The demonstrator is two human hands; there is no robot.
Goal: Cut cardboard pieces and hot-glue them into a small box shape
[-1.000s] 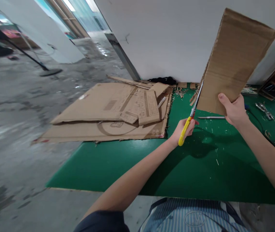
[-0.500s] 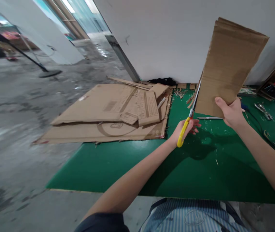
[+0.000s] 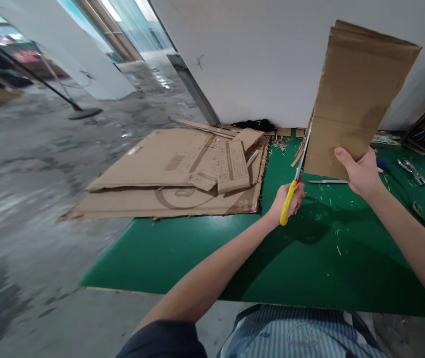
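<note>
My left hand (image 3: 286,203) is closed round the yellow-handled scissors (image 3: 289,201), whose blades point up along the left edge of a brown cardboard piece (image 3: 354,99). A narrow strip of cardboard (image 3: 304,145) hangs off that edge, by the blades. My right hand (image 3: 362,170) grips the piece at its lower right corner, thumb on the near face and fingers hidden behind. The piece is held upright, tilted a little to the right, above the green table (image 3: 197,258). On the table below it lies a thin metal blade (image 3: 327,182).
Flattened cardboard sheets (image 3: 149,159) with smaller offcuts are stacked at the left and overhang the table's left edge. A white wall (image 3: 257,64) stands behind. Cardboard shreds (image 3: 281,142) lie near the wall. A metal tool (image 3: 412,171) and a cable (image 3: 402,186) lie at the right.
The fingers of my left hand have curled in round the scissors' handles. The cardboard is slightly higher in view; the whole scene has shifted a little to the right.
</note>
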